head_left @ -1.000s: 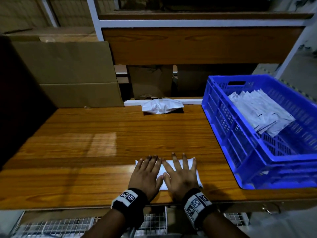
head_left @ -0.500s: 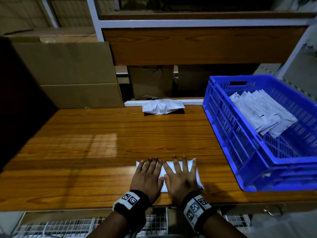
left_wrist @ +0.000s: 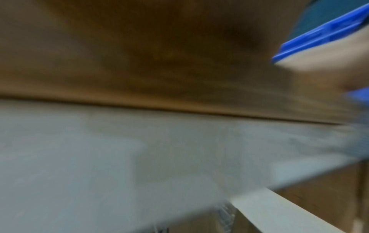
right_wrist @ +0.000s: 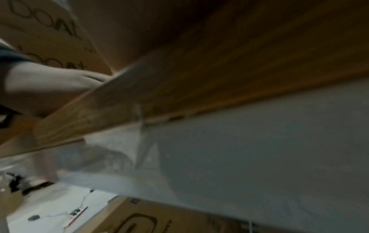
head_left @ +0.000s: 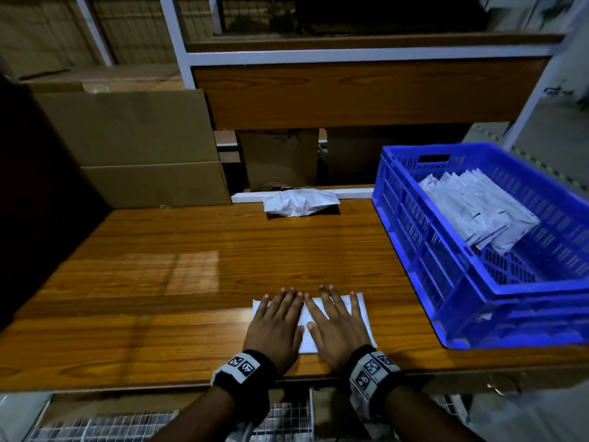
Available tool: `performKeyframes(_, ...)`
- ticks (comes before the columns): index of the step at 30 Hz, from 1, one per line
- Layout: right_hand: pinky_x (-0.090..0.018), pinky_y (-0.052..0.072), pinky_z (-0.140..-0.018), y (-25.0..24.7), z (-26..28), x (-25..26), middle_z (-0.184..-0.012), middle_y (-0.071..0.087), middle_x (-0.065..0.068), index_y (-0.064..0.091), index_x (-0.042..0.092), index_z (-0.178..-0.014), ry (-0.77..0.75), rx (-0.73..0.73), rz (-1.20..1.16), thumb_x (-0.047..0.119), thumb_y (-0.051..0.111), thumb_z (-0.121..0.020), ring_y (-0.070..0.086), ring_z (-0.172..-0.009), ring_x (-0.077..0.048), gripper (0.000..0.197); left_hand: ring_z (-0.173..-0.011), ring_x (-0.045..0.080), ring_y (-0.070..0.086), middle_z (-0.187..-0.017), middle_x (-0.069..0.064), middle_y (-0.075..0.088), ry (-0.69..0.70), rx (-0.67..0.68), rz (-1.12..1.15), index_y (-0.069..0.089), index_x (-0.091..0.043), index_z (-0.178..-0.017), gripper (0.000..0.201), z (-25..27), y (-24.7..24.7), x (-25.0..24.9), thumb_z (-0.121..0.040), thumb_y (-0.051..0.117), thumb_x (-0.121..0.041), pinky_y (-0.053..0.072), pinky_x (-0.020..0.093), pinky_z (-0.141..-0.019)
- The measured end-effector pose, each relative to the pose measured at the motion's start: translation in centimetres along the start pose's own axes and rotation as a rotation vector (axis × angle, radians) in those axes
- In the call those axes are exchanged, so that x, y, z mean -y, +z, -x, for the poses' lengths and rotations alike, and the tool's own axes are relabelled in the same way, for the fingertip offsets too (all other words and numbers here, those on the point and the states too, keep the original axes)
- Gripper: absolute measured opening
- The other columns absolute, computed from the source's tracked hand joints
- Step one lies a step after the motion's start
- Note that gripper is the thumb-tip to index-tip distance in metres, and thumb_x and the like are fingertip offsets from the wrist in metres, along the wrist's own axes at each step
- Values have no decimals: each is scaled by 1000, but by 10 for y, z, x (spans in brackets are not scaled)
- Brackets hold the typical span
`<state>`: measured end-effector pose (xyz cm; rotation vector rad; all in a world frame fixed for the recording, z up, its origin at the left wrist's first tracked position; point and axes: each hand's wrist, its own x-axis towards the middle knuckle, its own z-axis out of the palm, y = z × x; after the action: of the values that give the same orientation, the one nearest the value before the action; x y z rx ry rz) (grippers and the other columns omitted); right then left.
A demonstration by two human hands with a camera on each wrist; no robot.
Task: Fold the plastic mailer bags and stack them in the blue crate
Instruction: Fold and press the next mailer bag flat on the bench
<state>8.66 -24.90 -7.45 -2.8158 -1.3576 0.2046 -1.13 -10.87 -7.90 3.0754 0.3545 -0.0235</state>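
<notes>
A folded white mailer bag point(head_left: 307, 333) lies flat near the front edge of the wooden table point(head_left: 191, 269). My left hand point(head_left: 275, 323) and right hand point(head_left: 334, 323) lie side by side on it, palms down, fingers straight, pressing it flat. The blue crate point(head_left: 446, 301) stands on the table's right side and holds a slanted stack of folded white mailers point(head_left: 478, 212). A crumpled white mailer bag point(head_left: 299, 201) lies at the table's back edge. Both wrist views are blurred and show the table's front edge from below.
Flattened cardboard boxes point(head_left: 134, 148) lean behind the table at the left. A wooden shelf panel with white metal posts point(head_left: 366, 90) rises behind the table. A wire grid rack point(head_left: 127, 425) sits below the table's front edge.
Both hands have stayed flat on the folded mailer, shifting only slightly on it. Nothing else has moved.
</notes>
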Motion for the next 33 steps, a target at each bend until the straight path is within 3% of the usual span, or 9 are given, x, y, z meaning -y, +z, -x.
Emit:
performKeyframes(5,-56,18,-109,4,6,-5,-144,51,-9,52,22,-139,-35,-64,4,45,33,-91,41,-138,-29,56,-148,15,1,-162,-3,6,29,13,54,4,-21,-155,67,4,4,-10,-93,5,-48,-3,36,-119)
performKeyframes(11,-61,21,-111,10,7,0,-147,46,-12,51,21,-140,-13,-94,29,45,34,-92,40,-137,-35,55,-148,16,2,-161,-1,9,-17,-6,51,7,-19,-155,67,4,12,-13,-93,6,-47,-2,38,-120)
performKeyframes(14,-64,20,-111,11,5,5,-149,42,-16,47,19,-142,17,-73,41,44,25,-93,38,-137,-39,59,-148,16,1,-161,1,6,-21,11,43,5,-19,-155,67,3,10,-15,-94,5,-46,0,40,-120)
performKeyframes(17,-64,21,-110,15,2,6,-149,42,-17,47,18,-142,31,-49,30,43,22,-93,38,-137,-40,61,-148,17,-1,-161,2,4,-33,34,43,3,-18,-154,67,4,11,-17,-93,2,-46,0,41,-120)
performKeyframes(21,-58,19,-110,15,2,-1,-147,46,-12,50,22,-141,-6,-73,-36,46,29,-91,43,-134,-36,59,-148,14,-6,-162,-2,-1,-13,64,103,0,-21,-154,71,2,8,-12,-89,-2,-50,-2,38,-120)
performKeyframes(24,-42,0,-119,10,6,-15,-159,26,-3,27,22,-153,-27,-117,-113,55,20,-93,22,-147,-26,68,-148,10,-4,-162,-3,1,-45,59,185,1,-22,-154,71,1,9,2,-91,-4,-53,0,35,-120)
performKeyframes(26,-35,-4,-117,9,7,-21,-162,15,-2,16,19,-155,-12,-121,-146,61,9,-89,10,-149,-21,78,-148,12,-3,-162,-2,0,-59,19,158,0,-20,-154,78,4,9,8,-88,-12,-59,-2,34,-119)
performKeyframes(30,-35,-3,-118,10,9,-29,-163,8,0,10,22,-155,35,-93,-148,61,-1,-84,1,-150,-18,82,-147,11,-7,-158,-9,-9,-78,-7,162,-3,-22,-154,80,8,12,10,-84,-11,-62,-8,29,-116)
performKeyframes(33,-38,-2,-120,11,11,-38,-164,2,2,6,23,-155,48,-64,-120,60,-3,-84,-4,-150,-15,81,-147,12,-7,-160,-6,-5,-78,-11,169,-2,-24,-154,82,7,15,13,-83,-12,-64,-6,30,-116)
